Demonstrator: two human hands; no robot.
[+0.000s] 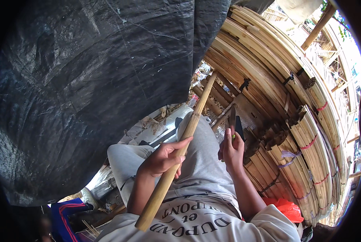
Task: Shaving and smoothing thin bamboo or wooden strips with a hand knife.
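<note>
A long pale bamboo pole slants across my lap, its near end by my chest and its far end pointing up and away. My left hand is closed round its middle, thumb lying along the top. To the right of the pole, my right hand grips a knife with the blade pointing up and away from me. A bit of green shows at the knife's handle; the fingers hide the rest. The blade is apart from the pole. Just behind it shows a dark flat thing that I cannot make out.
Bundles of wooden slats, tied with red and purple strings, are stacked along the right. A large black tarp hangs at the left and front. A red plastic bag lies by my right elbow, blue striped cloth at lower left.
</note>
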